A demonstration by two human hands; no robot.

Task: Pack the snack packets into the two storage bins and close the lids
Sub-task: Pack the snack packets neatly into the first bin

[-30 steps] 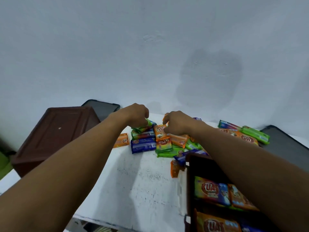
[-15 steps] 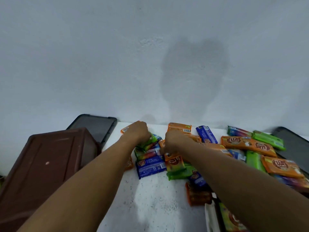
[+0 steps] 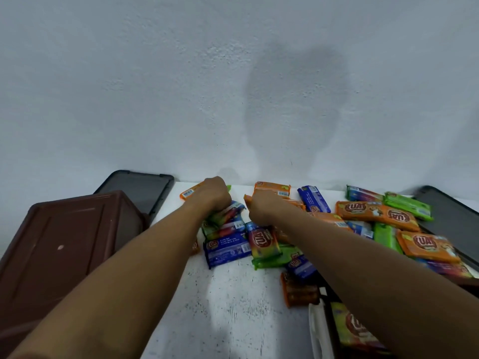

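Several snack packets [image 3: 375,216] in orange, blue and green lie heaped on the white table against the wall. My left hand [image 3: 213,196] grips green and multicoloured packets [image 3: 224,218] at the left of the heap. My right hand [image 3: 263,208] curls round an orange packet [image 3: 247,199] and a multicoloured one [image 3: 263,242] just below it. A brown bin [image 3: 54,255] stands at the left, its inside hidden. The second bin [image 3: 347,330] shows at the lower right under my right forearm, with packets inside.
A dark lid [image 3: 140,189] leans behind the left bin. Another dark lid [image 3: 451,218] lies at the right under some packets. White table surface [image 3: 233,307] shows between my forearms. The white wall rises right behind the heap.
The view has tilted up and shifted left, so the right bin has slid mostly out of frame. Both hands stay closed on packets at the heap's left side.
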